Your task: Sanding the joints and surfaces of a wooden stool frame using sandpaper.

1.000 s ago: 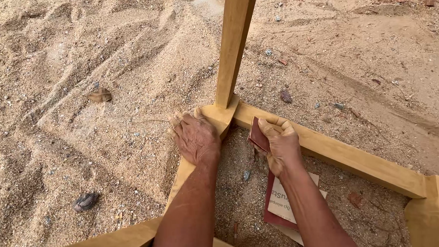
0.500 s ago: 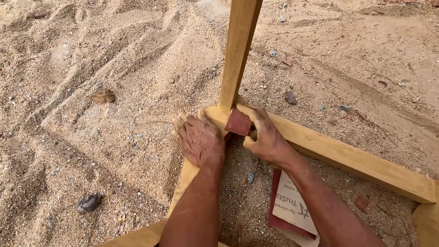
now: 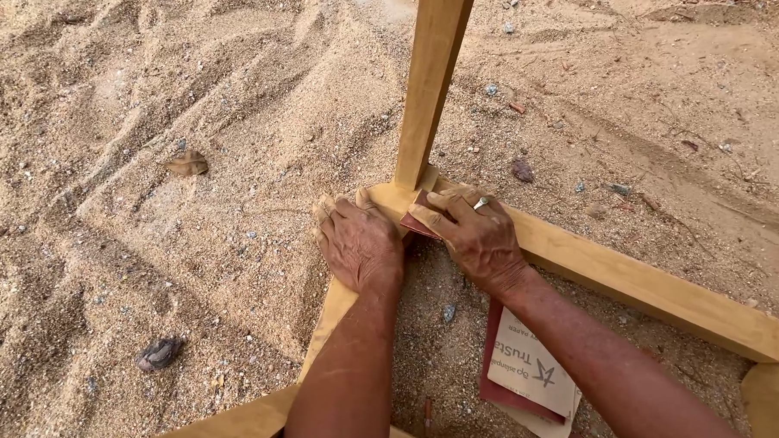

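A light wooden frame point(image 3: 633, 281) lies on sandy ground, with an upright post point(image 3: 432, 79) rising from its corner joint. My left hand point(image 3: 360, 242) rests flat on the frame's left rail at that corner. My right hand point(image 3: 475, 233), a ring on one finger, presses a small reddish-brown piece of sandpaper point(image 3: 418, 224) onto the top of the corner, at the foot of the post. Most of the sandpaper is hidden under my fingers.
A sheet of reddish sandpaper with a pale printed back point(image 3: 526, 376) lies on the sand inside the frame, under my right forearm. Loose sand, small stones, a dry leaf point(image 3: 186, 164) and a dark stone point(image 3: 158, 353) lie to the left.
My right hand has carried the sandpaper piece from inside the frame up onto the corner joint and now lies flat over it. My left hand has stayed on the rail.
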